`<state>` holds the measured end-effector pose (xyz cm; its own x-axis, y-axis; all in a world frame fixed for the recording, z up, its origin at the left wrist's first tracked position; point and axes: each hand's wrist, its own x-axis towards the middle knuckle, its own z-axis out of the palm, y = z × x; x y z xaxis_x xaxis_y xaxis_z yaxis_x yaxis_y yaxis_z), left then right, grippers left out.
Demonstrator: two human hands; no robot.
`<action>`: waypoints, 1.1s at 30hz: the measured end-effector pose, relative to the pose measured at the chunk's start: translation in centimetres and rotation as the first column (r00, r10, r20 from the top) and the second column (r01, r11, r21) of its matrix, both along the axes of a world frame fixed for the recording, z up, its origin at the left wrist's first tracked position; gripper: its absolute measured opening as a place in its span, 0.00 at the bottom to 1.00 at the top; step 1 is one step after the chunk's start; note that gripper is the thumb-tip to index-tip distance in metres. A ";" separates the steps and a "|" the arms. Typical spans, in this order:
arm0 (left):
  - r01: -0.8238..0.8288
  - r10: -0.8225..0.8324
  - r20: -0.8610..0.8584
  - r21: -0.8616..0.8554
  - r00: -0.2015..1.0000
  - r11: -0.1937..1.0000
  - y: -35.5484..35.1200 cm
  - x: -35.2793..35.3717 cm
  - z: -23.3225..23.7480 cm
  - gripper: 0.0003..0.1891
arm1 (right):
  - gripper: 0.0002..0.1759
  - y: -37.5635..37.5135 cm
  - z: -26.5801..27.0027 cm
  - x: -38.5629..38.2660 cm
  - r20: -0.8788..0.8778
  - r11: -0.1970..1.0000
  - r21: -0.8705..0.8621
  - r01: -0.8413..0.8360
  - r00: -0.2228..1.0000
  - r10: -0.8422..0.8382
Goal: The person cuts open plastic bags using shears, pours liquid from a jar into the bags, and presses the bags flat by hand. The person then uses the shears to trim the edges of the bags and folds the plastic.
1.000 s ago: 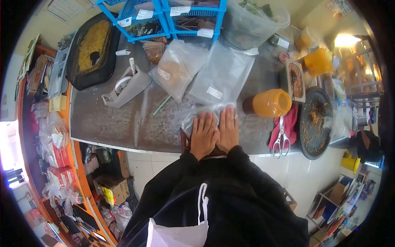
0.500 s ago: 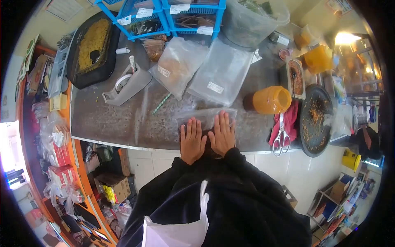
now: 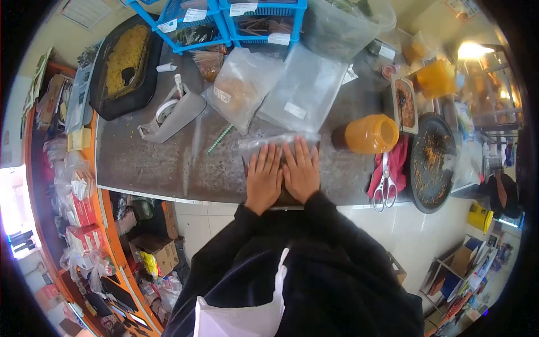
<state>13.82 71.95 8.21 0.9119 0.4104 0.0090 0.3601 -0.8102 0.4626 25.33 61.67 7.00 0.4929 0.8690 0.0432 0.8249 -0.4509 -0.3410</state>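
Observation:
My left hand (image 3: 264, 181) and my right hand (image 3: 302, 173) lie flat, side by side, on a clear plastic bag (image 3: 251, 147) at the counter's front edge. Their fingers point away from me, and the thumbs nearly meet. The bag's far end shows past my fingertips; the rest is covered, and I cannot make out what it contains. Beyond it lie a stack of clear plastic bags (image 3: 314, 84) and a cloudy bag with brownish contents (image 3: 247, 76). A green-striped stick (image 3: 219, 140) rests to the left.
An orange-filled jar (image 3: 370, 135), scissors (image 3: 385, 188) on a red cloth (image 3: 397, 163) and a dark round pan (image 3: 422, 182) stand right. Left are a tape dispenser (image 3: 182, 115) and a black tray of yellow food (image 3: 126, 62). Blue baskets (image 3: 264, 40) stand at the back.
Both hands have slid a little farther forward over the plastic bag and closer together. The rest of the counter looks the same.

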 end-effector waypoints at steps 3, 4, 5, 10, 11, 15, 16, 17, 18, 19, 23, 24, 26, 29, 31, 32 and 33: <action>0.007 -0.007 0.001 0.055 1.000 0.998 0.9 0.6 -0.4 0.30 | 0.37 0.8 0.9 0.4 -0.020 1.000 -0.011 0.004 1.000 -0.004; -0.004 0.004 0.001 0.118 1.000 0.993 0.6 0.1 -0.3 0.30 | 0.37 0.4 1.2 0.1 -0.018 1.000 0.010 0.007 1.000 -0.006; -0.011 0.012 -0.002 0.178 1.000 0.984 0.0 -0.7 -0.2 0.30 | 0.38 -0.3 1.4 -0.3 -0.019 1.000 0.028 0.013 1.000 -0.012; -0.085 0.073 0.083 0.143 0.994 0.986 -2.1 -2.4 -1.6 0.30 | 0.41 -2.3 -0.4 -2.1 0.024 0.990 0.136 0.028 0.999 -0.031; -0.061 0.054 0.062 0.121 0.997 0.991 -0.8 -1.2 -1.3 0.30 | 0.41 -1.3 -0.3 -1.0 0.006 0.993 0.115 0.019 1.000 -0.020; -0.029 0.020 0.068 0.127 0.997 0.992 1.3 0.4 -0.6 0.29 | 0.41 0.3 -0.2 0.6 -0.014 0.997 0.078 -0.003 1.000 0.005; -0.034 0.020 0.095 0.146 0.995 0.989 1.0 -0.3 -0.7 0.29 | 0.41 -0.5 0.3 0.2 -0.017 0.995 0.103 0.007 1.000 -0.005; -0.035 0.013 0.132 0.164 0.991 0.986 0.2 -1.2 -1.2 0.29 | 0.41 -1.5 0.6 -0.5 -0.024 0.992 0.123 0.020 1.000 -0.017; -0.038 0.010 0.163 0.171 0.987 0.984 -1.1 -2.4 -2.0 0.29 | 0.41 -2.9 -0.5 -1.5 0.026 0.992 0.128 0.021 0.999 -0.025; -0.043 0.009 0.189 0.175 0.982 0.984 -2.0 -3.1 -2.1 0.29 | 0.41 -3.0 -0.6 -1.7 0.018 0.990 0.137 0.017 1.000 -0.020; -0.048 0.036 0.095 0.127 0.995 0.991 0.0 -0.9 -1.0 0.28 | 0.41 -1.1 0.3 -0.7 -0.004 0.998 0.066 0.008 1.000 -0.008; -0.024 0.018 0.054 0.106 0.998 0.994 1.2 -0.2 -1.1 0.28 | 0.41 -0.3 0.3 -0.1 -0.007 0.999 0.033 0.004 1.000 -0.004; -0.025 0.013 0.084 0.154 0.996 0.988 1.0 -0.7 -1.1 0.29 | 0.41 0.0 0.0 0.1 -0.050 0.999 0.054 -0.005 0.999 0.008; -0.038 0.015 0.118 0.188 0.993 0.981 -0.8 -2.2 -0.7 0.28 | 0.41 -2.8 0.4 -1.8 0.012 0.990 0.127 0.061 0.998 -0.063; 0.009 -0.041 0.144 0.219 0.989 0.976 -2.3 -3.2 -0.1 0.28 | 0.41 -2.9 0.3 -2.3 0.021 0.992 0.112 0.061 0.998 -0.064; -0.026 0.004 0.122 0.179 0.993 0.984 -2.2 -2.7 -0.1 0.27 | 0.41 -2.6 0.2 -1.9 0.031 0.993 0.106 0.059 0.998 -0.063; -0.007 -0.006 0.099 0.137 0.995 0.991 -1.9 -2.6 -0.5 0.27 | 0.41 -2.6 0.3 -1.8 0.033 0.994 0.093 0.057 0.998 -0.060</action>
